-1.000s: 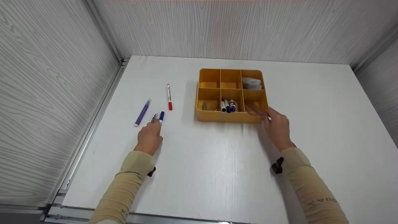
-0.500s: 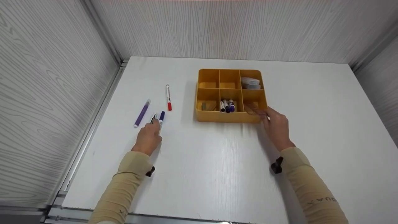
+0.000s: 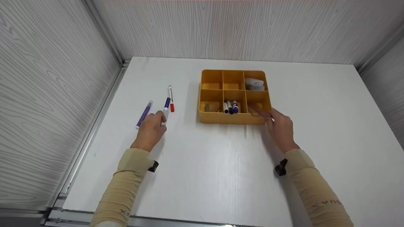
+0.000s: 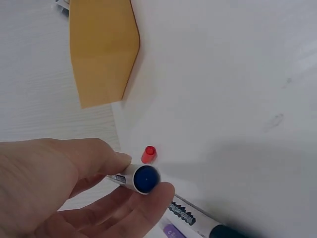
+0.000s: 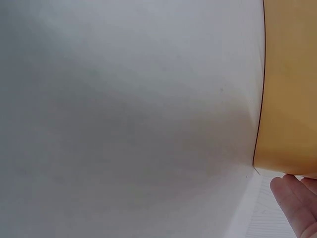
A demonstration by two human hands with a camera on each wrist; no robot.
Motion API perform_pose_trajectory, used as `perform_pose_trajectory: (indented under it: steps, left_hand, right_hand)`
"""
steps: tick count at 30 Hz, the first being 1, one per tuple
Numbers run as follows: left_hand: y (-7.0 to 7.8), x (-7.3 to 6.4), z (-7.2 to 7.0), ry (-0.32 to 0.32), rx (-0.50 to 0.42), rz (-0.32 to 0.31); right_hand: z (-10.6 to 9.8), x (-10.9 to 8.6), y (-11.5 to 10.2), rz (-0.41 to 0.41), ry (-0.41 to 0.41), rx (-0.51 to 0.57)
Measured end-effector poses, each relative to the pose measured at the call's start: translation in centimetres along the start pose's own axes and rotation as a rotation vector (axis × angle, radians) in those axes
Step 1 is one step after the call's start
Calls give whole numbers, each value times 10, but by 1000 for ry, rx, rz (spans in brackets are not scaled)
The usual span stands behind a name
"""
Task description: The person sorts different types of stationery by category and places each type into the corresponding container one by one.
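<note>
My left hand pinches a white marker with a blue cap between thumb and fingers. In the left wrist view the marker's round blue end faces the camera. Below it lie a white marker with a dark cap and part of a purple pen. My right hand grips the front right corner of a yellow compartment box. In the right wrist view its fingers touch the box's outer wall. A faint reddish, see-through shape near these fingers is unclear.
A red-capped white marker and a purple pen lie on the white table. The box's front middle compartment holds several markers; translucent pieces sit at back right, a small grey block at front left.
My left hand has taken hold of the blue-capped marker, which has moved away from me toward the red-capped one. The black-and-white patterned marker is now hidden in the head view. My right hand stays at the box.
</note>
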State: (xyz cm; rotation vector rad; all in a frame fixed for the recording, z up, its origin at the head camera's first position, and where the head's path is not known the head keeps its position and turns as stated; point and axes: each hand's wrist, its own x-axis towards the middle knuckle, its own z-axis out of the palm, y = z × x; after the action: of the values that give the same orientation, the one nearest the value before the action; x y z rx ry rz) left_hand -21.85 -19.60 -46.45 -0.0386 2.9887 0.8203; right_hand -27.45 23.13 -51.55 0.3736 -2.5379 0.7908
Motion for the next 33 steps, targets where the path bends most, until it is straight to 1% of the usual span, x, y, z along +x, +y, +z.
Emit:
perform_pose_trajectory:
  steps: [3,6,8,11,16,20,26,29,33]
  left_hand:
    - [8,2,-4,29,-43,13]
    - [18,6,-5,53,-68,63]
    - [25,9,-5,58,-74,100]
    - [37,13,-5,36,-87,126]
    - [54,19,-6,-22,-115,154]
    - [65,23,-5,-39,-116,192]
    - [85,30,0,-34,-117,291]
    - [97,31,3,-62,-131,318]
    - [111,33,6,-92,-138,371]
  right_hand:
    - [0,0,0,0,3,-2]
    - [1,0,1,3,5,-4]
    - [1,0,1,4,11,-7]
    - [1,0,1,1,15,-3]
    - [1,1,0,2,13,9]
    - [0,1,0,-7,20,5]
    - [0,2,0,-16,25,5]
    - [0,2,0,-4,20,3]
    - [0,1,-2,8,9,9]
